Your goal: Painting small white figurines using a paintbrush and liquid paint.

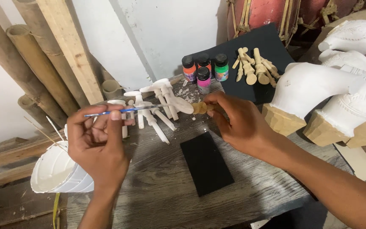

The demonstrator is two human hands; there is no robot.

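Left hand (98,142) is up over the near left of the desk (162,178), its grip pinched on a thin blue brush (123,110) held level, tip pointing right toward the small tan wooden piece (199,107). That piece sits in the right hand (238,123), fingertips clamped on it just above the desk's middle, turned toward the brush, likely so the bristles can reach its face. The bristle end is too fine to make out, and whether it touches the piece I cannot tell.

Behind the hands lies a row of white-coated pegs (157,106), spread apart, perhaps to dry. Farther right, four small paint jars (204,70) stand capped, close at hand. Bare wooden pegs (253,65) rest on a black board (272,46) at the far right. A black rectangle (206,163) lies flat nearby. White carved figures (344,89) at the right are cut off by the edge, as is the white bowl (58,171) at the near left, partly behind the wrist.
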